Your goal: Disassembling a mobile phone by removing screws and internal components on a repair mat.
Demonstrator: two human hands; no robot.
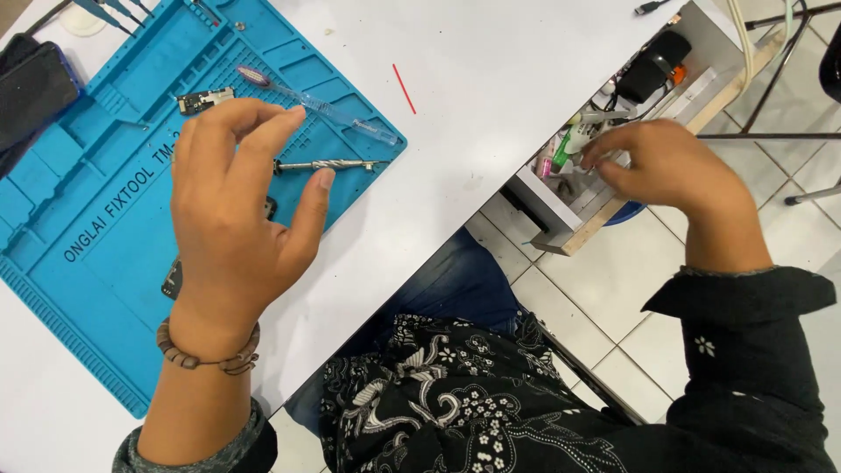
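Observation:
My left hand [232, 219] hovers over a blue silicone work mat [79, 201], fingers spread and holding nothing. Its thumb tip is just below a slim metal screwdriver [346, 165] that lies on the mat. My right hand [670, 166] reaches into an open drawer [569, 232] at the table's right side. Its fingers are curled among small bottles and tubes [574, 140], and whether they grip one is hidden. A beaded bracelet sits on my left wrist.
On the mat lie a clear brush with a purple head [333, 109], a small circuit board [204, 99] and a dark part [171, 280] partly under my hand. A thin red stick [404, 88] lies on the white table [491, 79]. A black device [31, 88] sits far left.

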